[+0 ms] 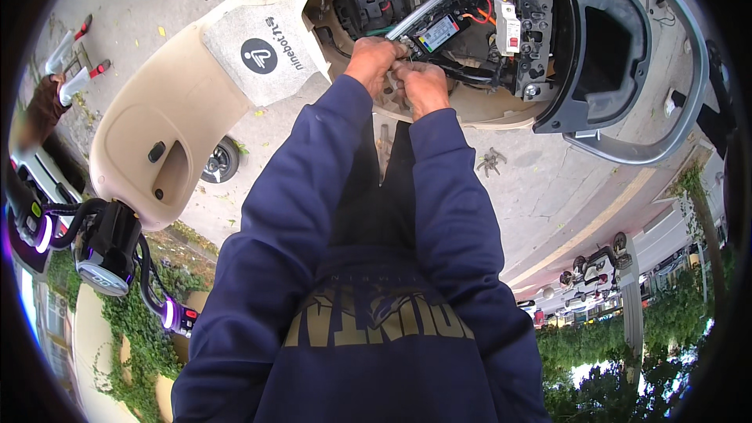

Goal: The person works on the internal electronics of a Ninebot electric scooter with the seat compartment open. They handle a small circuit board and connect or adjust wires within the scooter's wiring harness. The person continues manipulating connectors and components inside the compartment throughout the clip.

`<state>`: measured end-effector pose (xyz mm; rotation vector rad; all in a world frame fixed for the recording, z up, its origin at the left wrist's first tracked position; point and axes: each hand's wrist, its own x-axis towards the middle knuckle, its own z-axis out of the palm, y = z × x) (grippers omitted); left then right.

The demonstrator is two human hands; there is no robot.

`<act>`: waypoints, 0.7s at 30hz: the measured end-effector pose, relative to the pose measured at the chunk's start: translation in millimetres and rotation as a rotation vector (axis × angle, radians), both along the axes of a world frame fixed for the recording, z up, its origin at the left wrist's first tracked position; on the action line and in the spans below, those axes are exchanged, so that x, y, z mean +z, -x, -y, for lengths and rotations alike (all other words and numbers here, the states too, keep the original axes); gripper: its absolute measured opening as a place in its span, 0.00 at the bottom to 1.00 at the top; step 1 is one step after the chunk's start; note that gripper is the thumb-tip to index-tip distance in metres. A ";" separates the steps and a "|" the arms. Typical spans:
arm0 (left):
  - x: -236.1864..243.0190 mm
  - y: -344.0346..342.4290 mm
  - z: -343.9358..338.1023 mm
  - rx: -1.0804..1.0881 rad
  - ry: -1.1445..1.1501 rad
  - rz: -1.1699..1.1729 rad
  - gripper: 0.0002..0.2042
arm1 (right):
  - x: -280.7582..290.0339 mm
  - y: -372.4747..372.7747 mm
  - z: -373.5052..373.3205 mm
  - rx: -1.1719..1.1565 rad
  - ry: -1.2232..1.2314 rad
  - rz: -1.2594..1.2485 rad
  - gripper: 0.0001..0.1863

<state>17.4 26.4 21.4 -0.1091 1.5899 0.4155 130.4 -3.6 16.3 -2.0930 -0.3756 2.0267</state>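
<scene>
Well, the left hand (371, 63) and right hand (424, 88) meet closely, fingers curled; whether they grip anything, I can't tell. The box (439, 33) lies at their one o'clock, the breaker (507, 29) at two.

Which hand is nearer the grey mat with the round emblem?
Left. The left hand is right of the grey mat in the picture; the right hand is farther right.
</scene>
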 end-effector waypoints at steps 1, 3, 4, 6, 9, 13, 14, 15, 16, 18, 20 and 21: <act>-0.4 0.8 0.4 0.006 -0.005 0.004 0.04 | 0.7 0.3 -0.8 -0.007 0.009 -0.007 0.07; -2.7 1.3 0.7 0.018 -0.013 0.011 0.04 | 2.1 0.9 -2.9 -0.005 0.015 -0.016 0.07; -3.9 1.3 0.6 0.023 -0.014 0.016 0.05 | 2.9 1.2 -3.9 0.003 0.014 -0.016 0.07; -3.9 1.9 2.4 0.022 -0.015 0.025 0.05 | 3.9 1.8 -2.1 -0.013 0.014 -0.018 0.06; -2.2 2.3 3.3 0.018 -0.032 0.042 0.05 | 1.9 0.0 1.1 -0.057 0.012 -0.044 0.06; -0.4 4.4 -1.3 -0.002 -0.022 0.037 0.06 | 0.8 -0.7 -3.8 -0.038 0.043 -0.085 0.07; -1.2 4.5 -0.2 -0.024 0.001 0.030 0.06 | 3.2 -0.5 -4.1 -0.036 0.063 -0.079 0.07; -2.4 4.9 1.6 -0.005 0.006 0.042 0.06 | 4.3 -0.1 -4.5 -0.024 0.080 -0.074 0.07; -3.4 5.4 3.5 0.014 0.010 0.054 0.06 | 5.6 0.4 -5.2 -0.011 0.097 -0.070 0.07; -6.0 7.8 8.2 0.025 0.015 0.080 0.06 | 7.1 0.1 -4.7 -0.008 0.132 -0.085 0.07; -9.4 11.5 10.6 0.008 0.012 0.110 0.06 | 7.6 -2.2 -5.2 -0.029 0.162 -0.122 0.08; -12.5 14.3 9.2 0.025 -0.001 0.149 0.06 | 5.3 -3.7 -5.2 -0.069 0.142 -0.137 0.08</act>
